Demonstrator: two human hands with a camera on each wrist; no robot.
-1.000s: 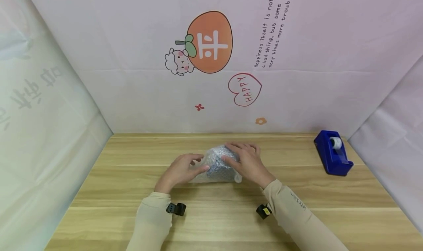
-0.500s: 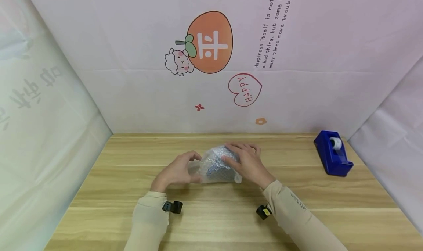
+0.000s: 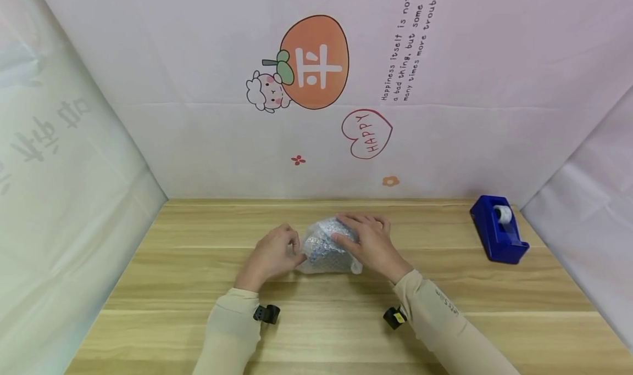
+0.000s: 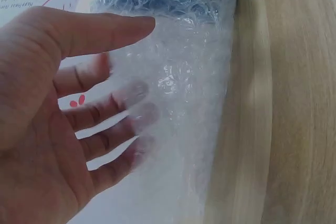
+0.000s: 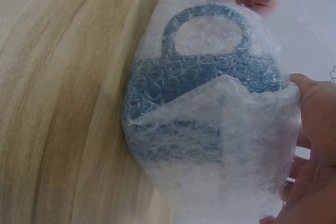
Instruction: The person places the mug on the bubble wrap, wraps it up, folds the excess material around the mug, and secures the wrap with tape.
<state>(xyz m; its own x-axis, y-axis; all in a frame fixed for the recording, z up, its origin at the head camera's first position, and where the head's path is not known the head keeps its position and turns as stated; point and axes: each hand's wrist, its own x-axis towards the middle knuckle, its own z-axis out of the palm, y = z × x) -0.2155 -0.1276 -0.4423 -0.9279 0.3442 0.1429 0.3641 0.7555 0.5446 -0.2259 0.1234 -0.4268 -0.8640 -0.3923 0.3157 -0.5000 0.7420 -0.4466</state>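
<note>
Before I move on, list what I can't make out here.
Blue object: fine surface detail, blurred by bubble wrap (right wrist view).
Left hand: fingertips, blurred behind the wrap (left wrist view).
Right hand: some fingertips, hidden behind the wrap (right wrist view).
Wall slogan: ending, cut off by the top edge (head view).

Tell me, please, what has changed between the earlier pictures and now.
The left hand eased slightly left, then back right; its fingers now curl more at the left end of the bubble-wrapped package, though a grip is unclear. The right hand stayed on the package; the blue tape dispenser stayed put.
</note>
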